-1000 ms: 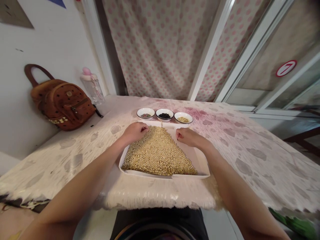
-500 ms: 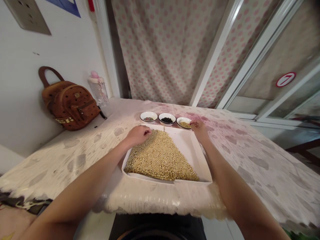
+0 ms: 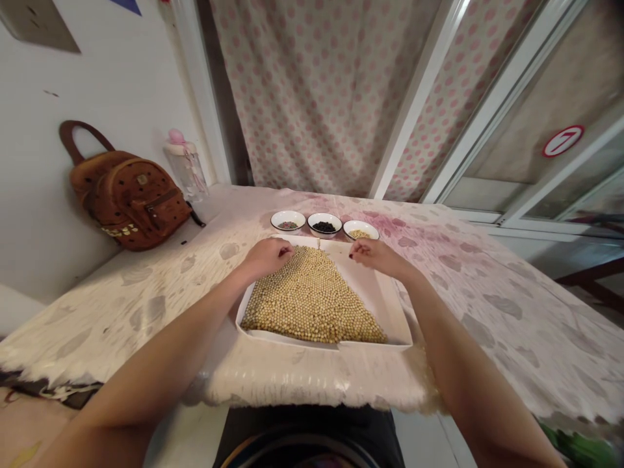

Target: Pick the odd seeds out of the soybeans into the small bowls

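Observation:
A white rectangular tray (image 3: 373, 299) lies on the table, holding a triangular heap of pale yellow soybeans (image 3: 312, 302). Beyond its far edge stand several small white bowls: one with a dark mixed seed (image 3: 287, 223), one with black beans (image 3: 324, 225), and one with yellowish grains (image 3: 359, 233). My left hand (image 3: 266, 257) rests with curled fingers at the heap's far left side. My right hand (image 3: 376, 255) is over the tray's far right part, fingertips drawn together, close to the right bowl. Anything tiny between either hand's fingers is hidden.
A mottled pink-and-white cloth (image 3: 492, 299) covers the table. A brown studded backpack (image 3: 131, 205) and a plastic bottle with a pink top (image 3: 185, 172) stand at the left wall. A polka-dot curtain (image 3: 316, 97) and glass doors lie beyond.
My right hand has come back left and nearer from the right bowl to above the tray. My left hand stays by the heap. The view has shifted slightly.

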Demonstrator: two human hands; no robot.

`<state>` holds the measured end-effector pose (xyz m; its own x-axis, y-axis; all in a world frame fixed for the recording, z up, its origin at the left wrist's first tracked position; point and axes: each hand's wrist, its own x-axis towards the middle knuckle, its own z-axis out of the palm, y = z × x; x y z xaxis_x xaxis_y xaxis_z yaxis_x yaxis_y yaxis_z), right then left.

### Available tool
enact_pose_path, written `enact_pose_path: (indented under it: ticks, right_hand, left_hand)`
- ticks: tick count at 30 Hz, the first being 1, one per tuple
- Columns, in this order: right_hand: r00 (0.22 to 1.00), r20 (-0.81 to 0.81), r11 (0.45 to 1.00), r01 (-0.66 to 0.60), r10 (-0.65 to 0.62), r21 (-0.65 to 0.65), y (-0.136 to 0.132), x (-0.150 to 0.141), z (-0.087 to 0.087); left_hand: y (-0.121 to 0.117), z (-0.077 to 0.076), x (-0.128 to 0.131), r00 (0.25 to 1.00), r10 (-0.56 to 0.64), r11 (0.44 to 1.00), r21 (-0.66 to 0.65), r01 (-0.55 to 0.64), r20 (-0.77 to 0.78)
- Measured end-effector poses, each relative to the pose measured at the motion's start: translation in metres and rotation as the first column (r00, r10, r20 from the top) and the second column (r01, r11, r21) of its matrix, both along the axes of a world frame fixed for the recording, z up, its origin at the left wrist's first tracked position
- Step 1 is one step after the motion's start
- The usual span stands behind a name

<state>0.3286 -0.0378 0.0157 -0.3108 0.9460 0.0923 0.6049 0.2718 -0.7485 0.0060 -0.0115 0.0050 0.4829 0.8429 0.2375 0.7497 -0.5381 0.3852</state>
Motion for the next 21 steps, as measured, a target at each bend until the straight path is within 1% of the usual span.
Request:
enact_pose_path:
  ticks: [2, 5, 8, 11, 15, 21]
  right_hand:
    - [0.988, 0.1, 0.99, -0.112, 0.12, -0.084, -0.008, -0.01, 0.005]
    - [0.961, 0.198, 0.974, -0.164, 0.193, -0.154, -0.015, -0.016, 0.007]
    - [0.945, 0.258, 0.971, -0.154, 0.198, -0.181, -0.014, -0.015, 0.005]
    - [0.939, 0.289, 0.974, -0.136, 0.184, -0.179, -0.012, -0.013, 0.001]
    - [0.942, 0.305, 0.985, -0.099, 0.139, -0.142, -0.012, -0.012, 0.002]
    - [0.948, 0.279, 0.983, -0.12, 0.155, -0.139, -0.016, -0.019, 0.007]
  left_hand:
    - [0.0, 0.0, 0.0, 1.0, -0.001, 1.0, -0.003, 0.001, 0.007]
    - [0.001, -0.001, 0.0, 1.0, 0.001, 1.0, -0.004, -0.001, 0.004]
    - [0.001, 0.0, 0.0, 1.0, -0.004, 1.0, -0.007, 0.004, 0.002]
    - [0.0, 0.001, 0.0, 1.0, 0.006, 1.0, -0.005, -0.006, 0.006]
    - [0.0, 0.001, 0.0, 1.0, 0.005, 1.0, 0.003, -0.005, -0.003]
    - [0.0, 0.0, 0.0, 1.0, 0.003, 1.0, -0.013, -0.002, 0.009]
